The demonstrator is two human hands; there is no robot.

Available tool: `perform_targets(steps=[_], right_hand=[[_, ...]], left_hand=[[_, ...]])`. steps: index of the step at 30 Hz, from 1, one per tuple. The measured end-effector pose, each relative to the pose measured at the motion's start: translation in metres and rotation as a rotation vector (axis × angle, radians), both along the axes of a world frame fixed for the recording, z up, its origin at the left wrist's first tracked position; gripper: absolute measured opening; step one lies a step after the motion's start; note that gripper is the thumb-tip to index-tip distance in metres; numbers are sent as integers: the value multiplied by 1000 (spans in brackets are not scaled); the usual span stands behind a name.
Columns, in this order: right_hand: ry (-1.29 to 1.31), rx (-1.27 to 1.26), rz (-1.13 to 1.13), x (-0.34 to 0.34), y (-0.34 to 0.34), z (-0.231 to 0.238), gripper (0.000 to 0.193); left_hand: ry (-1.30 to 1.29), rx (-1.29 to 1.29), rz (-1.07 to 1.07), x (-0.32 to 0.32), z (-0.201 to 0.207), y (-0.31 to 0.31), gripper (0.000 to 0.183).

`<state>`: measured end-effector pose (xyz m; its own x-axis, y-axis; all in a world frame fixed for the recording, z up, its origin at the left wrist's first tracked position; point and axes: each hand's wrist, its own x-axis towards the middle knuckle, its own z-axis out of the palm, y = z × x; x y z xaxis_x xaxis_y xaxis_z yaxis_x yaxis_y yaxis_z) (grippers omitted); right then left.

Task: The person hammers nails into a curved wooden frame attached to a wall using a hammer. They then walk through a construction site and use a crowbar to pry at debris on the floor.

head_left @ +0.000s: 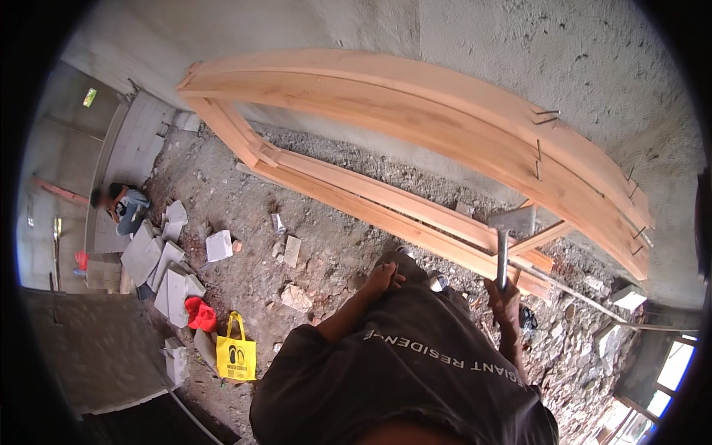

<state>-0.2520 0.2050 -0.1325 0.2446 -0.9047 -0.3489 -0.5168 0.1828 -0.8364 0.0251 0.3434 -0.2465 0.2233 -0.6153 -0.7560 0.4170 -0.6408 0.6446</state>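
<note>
My right hand (pixel 506 300) is wrapped round a dark grey metal bar (pixel 503 256), held upright beside the near end of a timber frame. Whether the bar is a handle with a head, I cannot tell. My left hand (pixel 384 277) is closed in front of my body, fingers curled; anything inside is too small to make out. Long, pale orange planks form the frame (pixel 356 100), which lies along the wall. Several bent nails (pixel 539 159) stick out of its upper beam on the right. A short wooden brace (pixel 543 239) slants between upper and lower beams.
Rubble and stones cover the ground (pixel 245 185). Broken pale slabs (pixel 159 267) lie to the left, near a red bag (pixel 200 314) and a yellow tote bag (pixel 236 356). Farther left, a person (pixel 130 208) sits low. A rough grey wall (pixel 504 44) rises behind the frame.
</note>
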Motion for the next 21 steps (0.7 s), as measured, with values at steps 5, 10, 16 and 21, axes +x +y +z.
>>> perform_targets(steps=[5,10,16,21], right_hand=[[94,73,121,0,17,-24,37],[190,131,118,25,34,-41,38],[264,183,134,84,49,-72,36],[394,309,97,143,64,-133,34]], left_hand=[[-51,-95,-253,24,-7,10,32],[3,-99,-67,61,-9,15,27],[-37,-187,423,165,-18,13,26],[-188,-224,451,295,-34,15,28]])
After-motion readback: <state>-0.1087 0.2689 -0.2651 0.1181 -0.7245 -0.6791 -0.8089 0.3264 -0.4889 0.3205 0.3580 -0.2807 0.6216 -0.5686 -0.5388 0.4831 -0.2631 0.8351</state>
